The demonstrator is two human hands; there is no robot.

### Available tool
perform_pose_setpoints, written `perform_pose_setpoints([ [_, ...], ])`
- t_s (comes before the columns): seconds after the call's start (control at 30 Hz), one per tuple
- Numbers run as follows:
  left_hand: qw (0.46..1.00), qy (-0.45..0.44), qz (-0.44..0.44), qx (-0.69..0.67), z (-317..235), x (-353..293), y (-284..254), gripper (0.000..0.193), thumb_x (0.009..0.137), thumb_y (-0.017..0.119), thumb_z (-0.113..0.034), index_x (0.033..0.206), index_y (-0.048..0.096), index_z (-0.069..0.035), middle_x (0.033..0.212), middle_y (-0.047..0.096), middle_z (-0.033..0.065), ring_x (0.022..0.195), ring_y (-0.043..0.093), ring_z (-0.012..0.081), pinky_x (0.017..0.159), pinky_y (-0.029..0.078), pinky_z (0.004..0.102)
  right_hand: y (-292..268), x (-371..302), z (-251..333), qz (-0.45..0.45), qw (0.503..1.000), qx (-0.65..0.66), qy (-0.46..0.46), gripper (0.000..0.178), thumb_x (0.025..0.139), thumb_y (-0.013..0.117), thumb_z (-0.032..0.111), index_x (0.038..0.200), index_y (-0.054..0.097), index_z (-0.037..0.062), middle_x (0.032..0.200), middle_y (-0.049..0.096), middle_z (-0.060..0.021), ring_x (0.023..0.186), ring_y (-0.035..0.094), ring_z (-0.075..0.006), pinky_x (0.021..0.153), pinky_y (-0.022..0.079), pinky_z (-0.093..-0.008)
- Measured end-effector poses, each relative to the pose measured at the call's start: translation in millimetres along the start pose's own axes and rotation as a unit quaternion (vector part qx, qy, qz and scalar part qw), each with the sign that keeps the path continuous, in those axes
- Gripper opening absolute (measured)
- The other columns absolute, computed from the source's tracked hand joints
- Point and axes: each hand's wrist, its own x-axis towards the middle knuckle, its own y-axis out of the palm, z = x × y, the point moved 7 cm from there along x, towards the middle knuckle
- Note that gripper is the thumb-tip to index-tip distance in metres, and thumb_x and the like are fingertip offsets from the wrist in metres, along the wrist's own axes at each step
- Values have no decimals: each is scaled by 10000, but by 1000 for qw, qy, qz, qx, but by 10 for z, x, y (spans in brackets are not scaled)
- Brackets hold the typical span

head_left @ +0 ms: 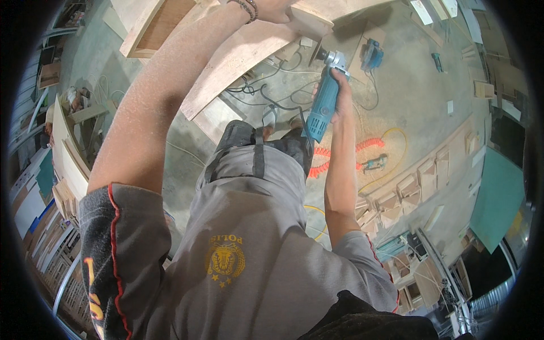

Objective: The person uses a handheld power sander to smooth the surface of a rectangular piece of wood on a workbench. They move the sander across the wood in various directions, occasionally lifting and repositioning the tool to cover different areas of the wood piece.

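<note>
My right hand [342, 97] is wrapped round the body of a teal angle grinder [323, 105], its silver head and disc pointing up and away from me. The disc, seen edge-on, is close to the end of a pale curved wooden piece [309, 24]. My left hand [273, 9], with a beaded bracelet at the wrist, reaches to the top edge beside that wood. Most of its fingers are out of the picture, so its grip cannot be made out. Below it lies a broad curved wooden panel [241, 59].
A blue power tool [372, 55] lies on the concrete floor ahead. Dark cables [246, 89] trail near my feet. To the right are a coiled orange air hose [369, 144], wooden pieces in a row [409, 186] and a green sheet [494, 198]. Another person [73, 97] is at far left.
</note>
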Motion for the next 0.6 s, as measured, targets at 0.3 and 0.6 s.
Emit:
perform_pose_setpoints([
  [0.3,1000,1,17,2,-10,10,-17,348,675,776,-339,915,701,-98,804,706,193,793,714,385,722,575,494,-68,105,-80,-2,1000,15,6,529,890,714,464,1100,536,13,793,637,-158,606,665,-244,547,598,-378],
  [0.6,1000,4,13,-10,-40,32,-48,371,689,777,-368,933,701,-100,831,704,193,807,708,394,729,570,500,-30,37,-36,-12,1000,7,9,520,883,718,456,1097,545,15,822,645,-157,621,666,-248,561,591,-390],
])
